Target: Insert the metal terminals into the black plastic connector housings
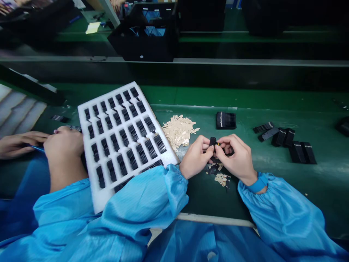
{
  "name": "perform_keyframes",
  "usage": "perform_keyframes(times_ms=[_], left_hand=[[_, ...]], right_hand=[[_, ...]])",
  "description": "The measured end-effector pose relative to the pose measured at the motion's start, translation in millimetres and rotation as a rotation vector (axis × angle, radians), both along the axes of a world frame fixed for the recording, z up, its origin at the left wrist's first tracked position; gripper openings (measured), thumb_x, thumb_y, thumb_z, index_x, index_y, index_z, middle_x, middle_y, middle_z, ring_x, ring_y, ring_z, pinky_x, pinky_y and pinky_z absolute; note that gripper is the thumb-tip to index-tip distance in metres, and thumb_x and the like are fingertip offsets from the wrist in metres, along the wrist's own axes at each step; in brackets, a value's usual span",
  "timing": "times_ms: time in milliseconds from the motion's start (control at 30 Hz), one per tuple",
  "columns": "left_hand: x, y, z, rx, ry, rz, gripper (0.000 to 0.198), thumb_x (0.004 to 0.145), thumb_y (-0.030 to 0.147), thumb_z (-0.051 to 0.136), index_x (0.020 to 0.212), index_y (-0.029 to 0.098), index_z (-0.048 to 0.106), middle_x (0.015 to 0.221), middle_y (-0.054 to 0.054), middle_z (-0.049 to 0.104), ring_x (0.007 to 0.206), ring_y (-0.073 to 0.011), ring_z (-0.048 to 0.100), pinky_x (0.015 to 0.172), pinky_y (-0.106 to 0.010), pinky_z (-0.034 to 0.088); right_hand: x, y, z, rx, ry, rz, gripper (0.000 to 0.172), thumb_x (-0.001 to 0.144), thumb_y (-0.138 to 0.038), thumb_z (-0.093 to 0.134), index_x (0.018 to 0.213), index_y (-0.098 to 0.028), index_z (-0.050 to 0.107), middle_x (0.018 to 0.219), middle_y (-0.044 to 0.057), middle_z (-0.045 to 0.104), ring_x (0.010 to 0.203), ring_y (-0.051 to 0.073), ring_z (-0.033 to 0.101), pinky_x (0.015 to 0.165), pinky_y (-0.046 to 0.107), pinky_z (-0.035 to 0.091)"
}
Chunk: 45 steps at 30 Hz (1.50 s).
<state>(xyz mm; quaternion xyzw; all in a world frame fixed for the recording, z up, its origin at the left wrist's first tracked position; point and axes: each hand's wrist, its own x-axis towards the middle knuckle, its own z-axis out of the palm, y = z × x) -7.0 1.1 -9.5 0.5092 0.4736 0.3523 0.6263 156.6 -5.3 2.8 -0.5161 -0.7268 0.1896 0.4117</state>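
Observation:
My left hand (196,157) and my right hand (235,155) meet above the green bench, and the fingertips of both pinch a small black part (212,142). Just below them lie scattered beige paper scraps (222,178). A larger heap of beige strips (178,131) sits beyond my left hand, beside a white foam tray (87,154) whose slots hold rows of black parts. The black part's lower end is hidden by my fingers.
A co-worker's hands (62,153) rest at the tray's left side, near a blue-sleeved arm. A stack of black parts (226,120) and several more black parts (297,152) lie to the right. Black crates (144,34) stand on a shelf behind the bench.

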Motion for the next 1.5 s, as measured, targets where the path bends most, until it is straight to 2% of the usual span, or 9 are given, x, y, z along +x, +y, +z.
perform_keyframes(times_ms=[167,333,567,900,1000,1100,1200,1300,1500], left_hand=[[3.2,-3.9,0.1,0.024,0.039,0.011,0.012,0.094,0.028,0.057,0.093,0.021,0.048,0.079,0.001,0.068,0.062,-0.012,0.069,0.053,-0.021,0.051],[4.4,-7.9,1.3,0.096,0.092,0.025,0.011,0.094,0.029,0.056,0.095,0.022,0.049,0.082,0.001,0.07,0.064,-0.013,0.07,0.057,-0.022,0.054],[2.2,-7.4,5.1,0.274,0.235,0.03,0.006,0.094,0.025,0.055,0.094,0.022,0.051,0.087,-0.001,0.072,0.085,-0.0163,0.074,0.068,-0.024,0.057],[-5.7,-7.3,2.6,0.597,0.575,0.002,0.013,0.097,0.028,0.053,0.107,0.021,0.058,0.095,-0.005,0.076,0.086,-0.0205,0.075,0.075,-0.031,0.057],[-5.2,-5.3,4.8,0.476,0.496,-0.005,0.012,0.096,0.028,0.055,0.104,0.02,0.059,0.094,-0.006,0.076,0.086,-0.0204,0.075,0.073,-0.031,0.058],[-2.0,-2.0,8.8,0.138,0.163,-0.018,0.011,0.095,0.029,0.057,0.097,0.018,0.056,0.092,-0.007,0.077,0.082,-0.0168,0.074,0.065,-0.026,0.058],[0.3,1.2,12.4,-0.075,-0.087,-0.013,0.016,0.094,0.03,0.06,0.095,0.016,0.054,0.093,-0.009,0.077,0.079,-0.0143,0.072,0.062,-0.024,0.058],[0.4,2.6,13.5,-0.11,-0.157,0.009,0.02,0.091,0.031,0.065,0.096,0.014,0.055,0.091,-0.009,0.076,0.078,-0.0138,0.072,0.063,-0.024,0.058],[0.4,1.2,10.6,-0.066,-0.133,-0.006,0.019,0.092,0.03,0.064,0.096,0.014,0.056,0.086,-0.005,0.073,0.079,-0.0143,0.071,0.064,-0.024,0.06]], right_hand=[[-3.2,-0.8,-0.8,-0.048,0.029,-0.068,0.01,0.082,-0.013,0.065,0.078,-0.02,0.061,0.068,-0.003,0.056,0.056,0.011,0.05,0.053,0.026,0.042],[-5.3,-0.7,0.0,-0.169,0.138,-0.125,0.008,0.082,-0.016,0.065,0.076,-0.02,0.06,0.062,-0.004,0.055,0.053,0.01,0.049,0.051,0.024,0.042],[-4.4,1.4,2.3,-0.292,0.229,-0.105,0.007,0.081,-0.021,0.064,0.075,-0.02,0.06,0.061,-0.004,0.055,0.053,0.01,0.048,0.05,0.024,0.04],[0.4,3.1,-1.2,-0.406,0.302,-0.056,0.009,0.084,-0.025,0.066,0.079,-0.02,0.06,0.064,-0.003,0.056,0.056,0.011,0.05,0.052,0.025,0.041],[0.3,2.3,-0.9,-0.324,0.204,-0.079,0.008,0.085,-0.025,0.067,0.089,-0.019,0.063,0.07,-0.002,0.058,0.057,0.011,0.051,0.054,0.025,0.043],[1.9,4.1,0.4,-0.214,0.244,-0.144,0.031,0.085,-0.024,0.069,0.114,-0.02,0.058,0.086,-0.001,0.061,0.057,0.009,0.052,0.054,0.026,0.043],[5.9,8.8,2.8,-0.272,0.429,-0.097,0.015,0.089,-0.027,0.064,0.101,-0.02,0.06,0.078,-0.002,0.06,0.053,0.009,0.051,0.049,0.024,0.041],[8.1,11.5,5.2,-0.402,0.486,0.024,0.014,0.089,-0.031,0.065,0.082,-0.019,0.06,0.066,-0.002,0.06,0.05,0.01,0.053,0.047,0.024,0.042],[4.5,8.1,2.0,-0.46,0.487,0.059,0.021,0.088,-0.036,0.072,0.084,-0.02,0.059,0.065,-0.001,0.067,0.057,0.015,0.068,0.053,0.026,0.049]])
